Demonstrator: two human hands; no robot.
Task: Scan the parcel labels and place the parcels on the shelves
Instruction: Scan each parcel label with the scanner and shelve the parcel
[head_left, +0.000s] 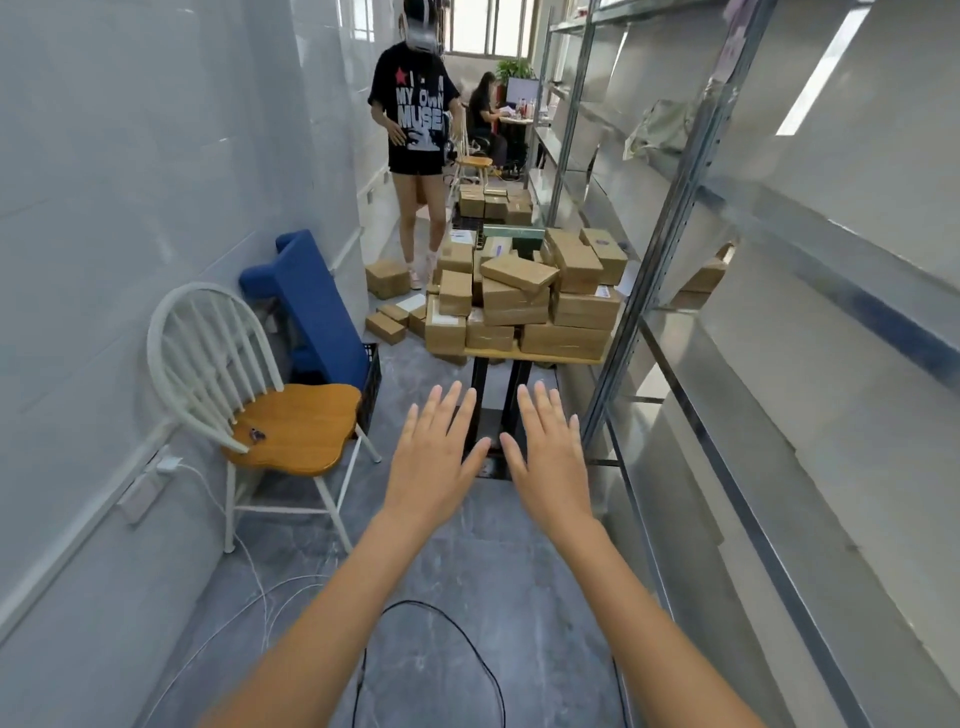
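Observation:
A pile of brown cardboard parcels (524, 296) is stacked on a small wooden table (540, 357) ahead of me in the aisle. Some carry white labels. My left hand (434, 457) and my right hand (550, 457) are stretched out side by side in front of me, palms down, fingers straight and spread, holding nothing. Both hands are well short of the table, over the floor. Metal shelves (753, 322) run along the right side, with a few parcels (704, 280) on a middle level. No scanner is visible.
A white chair with a wooden seat (291, 426) stands at the left wall, a blue seat (306, 301) behind it. Loose parcels (387, 306) lie on the floor. A person in a black T-shirt (415, 130) stands beyond the table. Cables (447, 649) cross the floor near me.

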